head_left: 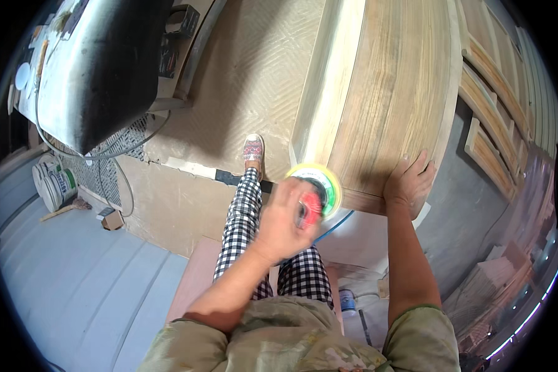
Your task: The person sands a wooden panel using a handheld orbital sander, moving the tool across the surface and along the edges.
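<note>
Head view, panel edges: the wooden panel (390, 93) is stretching from near to far, its near end lying before the person.
Open room: a brown ribbed covering (248, 68) is spreading between the panel and a dark rounded body (121, 68) on the left.
Left hand: the left hand (282, 217) is gripping a round disc tool (312, 208), fingers curling around its red part; both are blurring.
Tool place: its yellow-rimmed disc is overlapping the panel's near left corner; whether it is touching the wood, I cannot tell.
Right hand: the right hand (409, 180) is lying open, fingers spread, on the panel's near right corner, holding nothing.
Wood: streaked grain is running lengthwise, a paler strip (328, 80) bordering it on the left.
Blue hose: a thin blue hose (335, 226) is showing on the tool's near side.
Right side: curved wooden pieces (490, 118) are showing beyond the panel.
Near left: grey-blue sheeting (105, 279) is covering the ground near white buckets (56, 187).
</note>
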The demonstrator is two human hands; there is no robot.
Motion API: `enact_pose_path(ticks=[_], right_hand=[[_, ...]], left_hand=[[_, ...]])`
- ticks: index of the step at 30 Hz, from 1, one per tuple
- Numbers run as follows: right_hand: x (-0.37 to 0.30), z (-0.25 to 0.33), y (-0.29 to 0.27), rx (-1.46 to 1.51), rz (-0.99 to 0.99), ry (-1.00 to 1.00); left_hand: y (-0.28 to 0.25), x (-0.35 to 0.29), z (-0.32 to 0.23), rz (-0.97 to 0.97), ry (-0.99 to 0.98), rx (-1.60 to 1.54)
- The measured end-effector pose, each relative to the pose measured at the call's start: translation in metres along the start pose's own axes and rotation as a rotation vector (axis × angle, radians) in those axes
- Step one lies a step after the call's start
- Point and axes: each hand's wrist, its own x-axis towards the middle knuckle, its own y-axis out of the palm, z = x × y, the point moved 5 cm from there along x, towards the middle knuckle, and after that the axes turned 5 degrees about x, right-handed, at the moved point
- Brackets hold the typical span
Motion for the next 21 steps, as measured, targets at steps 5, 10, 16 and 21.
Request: enact_pose_path(ticks=[5,10,16,21], right_hand=[[0.000,0.012,0.000,0.035,0.000,-0.020],[-0.003,0.006,-0.001,0.042,0.037,-0.010],[-0.003,0.014,-0.006,0.040,0.113,0.039],[0.001,-0.003,0.010,-0.087,0.030,-0.039]], left_hand=[[0.006,-0.004,0.093,0.089,-0.829,-1.059],[0.004,0.008,0.000,0.084,-0.122,0.061],[-0.006,0.047,0.076,0.030,-0.385,-0.772],[-0.006,0.075,0.058,-0.133,-0.183,-0.293]])
